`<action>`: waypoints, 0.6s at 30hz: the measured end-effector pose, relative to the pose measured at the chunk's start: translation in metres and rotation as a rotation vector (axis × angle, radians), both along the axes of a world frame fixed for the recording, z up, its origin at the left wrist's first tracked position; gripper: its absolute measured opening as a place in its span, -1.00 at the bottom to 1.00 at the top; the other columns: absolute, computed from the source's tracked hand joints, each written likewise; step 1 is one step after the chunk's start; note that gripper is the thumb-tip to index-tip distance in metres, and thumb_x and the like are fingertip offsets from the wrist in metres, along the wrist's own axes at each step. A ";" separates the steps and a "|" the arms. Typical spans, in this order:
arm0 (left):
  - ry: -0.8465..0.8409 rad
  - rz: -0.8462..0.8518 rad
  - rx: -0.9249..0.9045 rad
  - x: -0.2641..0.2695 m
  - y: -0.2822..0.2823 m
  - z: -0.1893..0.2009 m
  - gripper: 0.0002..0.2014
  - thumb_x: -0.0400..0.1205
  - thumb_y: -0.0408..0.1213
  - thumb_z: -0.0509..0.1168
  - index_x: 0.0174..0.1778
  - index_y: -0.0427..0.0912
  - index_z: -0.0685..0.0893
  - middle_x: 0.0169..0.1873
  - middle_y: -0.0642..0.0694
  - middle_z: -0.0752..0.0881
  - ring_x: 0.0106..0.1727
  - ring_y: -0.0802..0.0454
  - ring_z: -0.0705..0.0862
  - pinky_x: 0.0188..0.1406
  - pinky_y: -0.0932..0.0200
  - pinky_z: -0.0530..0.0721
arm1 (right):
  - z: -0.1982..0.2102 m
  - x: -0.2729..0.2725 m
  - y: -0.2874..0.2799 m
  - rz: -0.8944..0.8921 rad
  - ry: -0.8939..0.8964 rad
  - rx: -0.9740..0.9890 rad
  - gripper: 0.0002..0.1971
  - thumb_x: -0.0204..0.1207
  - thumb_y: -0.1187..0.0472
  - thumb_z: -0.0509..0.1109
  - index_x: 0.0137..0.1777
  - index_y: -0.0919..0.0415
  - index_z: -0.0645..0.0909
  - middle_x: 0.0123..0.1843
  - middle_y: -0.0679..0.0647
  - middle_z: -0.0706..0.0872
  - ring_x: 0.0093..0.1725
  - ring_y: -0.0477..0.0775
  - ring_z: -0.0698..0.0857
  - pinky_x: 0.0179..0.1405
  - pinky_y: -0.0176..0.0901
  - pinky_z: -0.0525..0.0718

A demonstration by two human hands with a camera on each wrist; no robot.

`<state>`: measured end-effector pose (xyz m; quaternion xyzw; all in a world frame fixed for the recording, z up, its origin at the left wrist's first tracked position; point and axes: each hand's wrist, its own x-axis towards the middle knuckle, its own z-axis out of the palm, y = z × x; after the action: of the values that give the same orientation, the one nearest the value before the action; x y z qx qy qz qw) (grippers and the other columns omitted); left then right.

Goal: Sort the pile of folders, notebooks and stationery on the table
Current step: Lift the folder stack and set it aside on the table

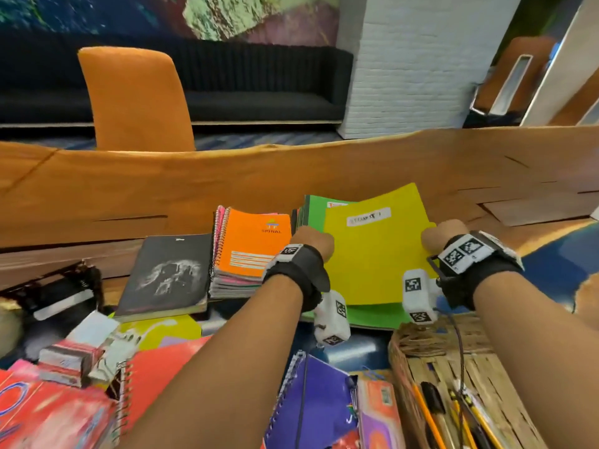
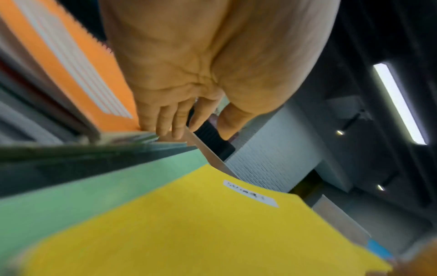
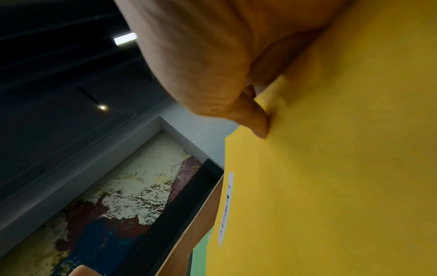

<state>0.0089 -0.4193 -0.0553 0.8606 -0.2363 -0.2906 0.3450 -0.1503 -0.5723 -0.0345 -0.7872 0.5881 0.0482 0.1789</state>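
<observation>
1. Both hands are placed at the sides of a yellow folder (image 1: 372,247) lying at the far middle of the desk (image 1: 227,183).
2. The right hand (image 1: 442,236) is seen at the folder's right edge; in the right wrist view its thumb (image 3: 258,123) is pressed on the yellow cover and the edge is pinched, the other fingers being hidden behind the sheet.
3. The left hand (image 1: 312,241) is held at the folder's left edge. In the left wrist view its fingers (image 2: 170,121) are extended and relaxed, with their tips touching the edges of the stacked folders beside the yellow one; nothing is gripped by it.
4. A white label (image 1: 368,217) is stuck near the yellow folder's far edge; its writing cannot be read.
5. The yellow folder is laid, slightly turned, on top of a green folder (image 1: 376,315), which shows along the near and left sides; further folders are stacked beneath.
6. Just to the left, a stack of spiral notebooks topped by an orange notebook (image 1: 252,244) is found, and left of that a black notebook (image 1: 167,273) is lying flat.
7. Nearer the person, an unsorted heap is spread: a purple spiral notebook (image 1: 314,403), a red spiral notebook (image 1: 155,374) and other coloured covers.
8. At the near right, a wooden tray (image 1: 499,377) holding pencils and pens is set, with a bundle of twine (image 1: 421,343) at its far end.
9. An orange chair (image 1: 136,98) is placed behind the desk.
</observation>
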 end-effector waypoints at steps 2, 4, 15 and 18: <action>0.016 -0.025 0.021 0.002 -0.012 -0.004 -0.61 0.74 -0.29 0.13 0.42 -0.44 0.50 0.35 -0.34 0.60 0.12 -0.26 0.62 0.05 0.01 0.59 | -0.002 0.004 -0.003 0.087 0.185 -0.047 -0.65 0.65 0.29 0.19 -0.37 0.14 0.22 -0.35 0.04 0.40 -0.43 -0.01 0.41 -0.38 -0.25 0.55; -0.007 -0.052 0.068 0.004 -0.021 -0.010 -0.69 0.71 -0.27 0.12 0.20 -0.42 0.60 0.23 -0.35 0.65 0.13 -0.28 0.66 0.06 -0.02 0.64 | -0.008 0.006 -0.012 0.243 0.373 -0.070 -0.67 0.62 0.27 0.22 -0.36 0.09 0.24 -0.33 0.03 0.41 -0.39 0.01 0.45 -0.51 -0.30 0.60; 0.026 0.171 0.020 0.016 -0.057 -0.039 -0.43 0.60 -0.11 0.18 0.49 -0.34 0.46 0.41 -0.27 0.56 0.34 -0.31 0.59 0.31 -0.12 0.62 | -0.111 0.011 -0.106 0.385 0.535 -0.181 -0.68 0.65 0.05 0.23 -0.33 0.10 0.35 -0.32 0.03 0.51 -0.37 0.04 0.53 -0.13 -0.05 0.67; 0.100 0.165 0.023 0.019 -0.054 -0.034 -0.51 0.64 -0.16 0.27 0.42 -0.38 0.47 0.36 -0.31 0.57 0.33 -0.33 0.59 0.29 -0.10 0.62 | -0.159 0.013 -0.158 0.432 0.504 -0.154 -0.66 0.58 -0.07 0.19 -0.38 0.05 0.38 -0.35 0.00 0.52 -0.28 0.15 0.65 -0.05 0.02 0.72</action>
<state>0.0280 -0.4737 -0.0889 0.8655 -0.1436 -0.3065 0.3692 -0.1376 -0.7304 -0.1940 -0.8682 0.4353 0.2335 -0.0464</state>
